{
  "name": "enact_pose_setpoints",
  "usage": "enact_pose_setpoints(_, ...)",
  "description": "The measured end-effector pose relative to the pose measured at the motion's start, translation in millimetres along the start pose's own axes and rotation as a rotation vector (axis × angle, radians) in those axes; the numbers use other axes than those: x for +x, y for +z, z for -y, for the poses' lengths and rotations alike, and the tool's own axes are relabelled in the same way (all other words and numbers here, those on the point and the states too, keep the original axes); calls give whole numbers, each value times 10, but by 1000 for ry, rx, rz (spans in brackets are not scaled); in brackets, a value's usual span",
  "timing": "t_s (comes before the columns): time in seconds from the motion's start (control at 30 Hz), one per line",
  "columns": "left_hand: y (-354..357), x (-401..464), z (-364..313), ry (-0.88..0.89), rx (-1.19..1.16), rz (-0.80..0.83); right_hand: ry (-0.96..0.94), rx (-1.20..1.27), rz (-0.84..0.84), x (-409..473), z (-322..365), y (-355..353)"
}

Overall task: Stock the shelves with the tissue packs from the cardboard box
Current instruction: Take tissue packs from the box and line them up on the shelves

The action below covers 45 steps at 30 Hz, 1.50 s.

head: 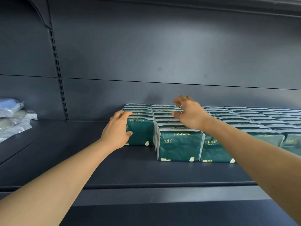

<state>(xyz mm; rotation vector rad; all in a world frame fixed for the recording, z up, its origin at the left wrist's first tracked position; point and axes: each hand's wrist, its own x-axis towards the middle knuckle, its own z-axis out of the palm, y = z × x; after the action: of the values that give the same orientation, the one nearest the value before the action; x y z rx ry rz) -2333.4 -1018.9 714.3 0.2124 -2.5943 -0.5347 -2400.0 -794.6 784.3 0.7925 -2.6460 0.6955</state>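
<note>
Far L on dark metal shelf point(68, 160): clear plastic-wrapped goods point(11, 118), blue item inside, well apart from the action, not task-related. Slotted upright point(59, 75) on back panel just R of those. Bare shelf stretch, then L hand point(118, 129) clamped on leftmost tissue row point(140, 123): thumb on front face of front pack, fingers curled over its top L edge, pack upright, dark green w/ "COMFORTABLE" printed upside down. Row set back from shelf front vs neighbor. Next R, second tissue row point(179, 144), front pack further fwd, touching first row's side. R hand point(189, 111) over top of second row, fingers spread and loose, fingertips hovering above or barely touching back packs; contact can't tell for sure, no grip on anything. Further R, more tissue rows point(252, 121) packed tight to frame edge. Cardboard box not in view. Prob step: squaring/pushing leftmost row in line. Task looks well along on this shelf, L part unfilled. Risks: soft packs squash or tilt if L squeeze too hard; pushing row back unevenly could skew it vs second row; R hand brushing tops could topple a back pack; front pack w/ no L neighbor could tip sideways on release.
</note>
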Motion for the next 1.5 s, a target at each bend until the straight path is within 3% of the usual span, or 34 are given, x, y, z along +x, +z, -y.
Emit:
enact_pose_setpoints(0.27,-307,-192,-267,-16,-87,-77,-3,-11,-73,-421,18,-257)
enact_pose_setpoints(0.53,-372,-649,-1200,198,-242,-59,-7,-28,-137,-1246,-241,-681)
enact_pose_setpoints(0.77,104,-1382,-2221,279,-284,178,63,16,-151,-2373,-878,-1085)
enact_pose_setpoints(0.97,841,-2208,-3058,288,-286,382,210,1,-67,-3535,-1739,-1232)
enact_pose_setpoints(1.27,2013,-3355,-4092,259,-308,679,519,-12,82,-5219,-2806,-1139)
enact_pose_setpoints(1.5,2900,-4017,-4450,289,-308,886,780,33,113,-6197,-3346,-940)
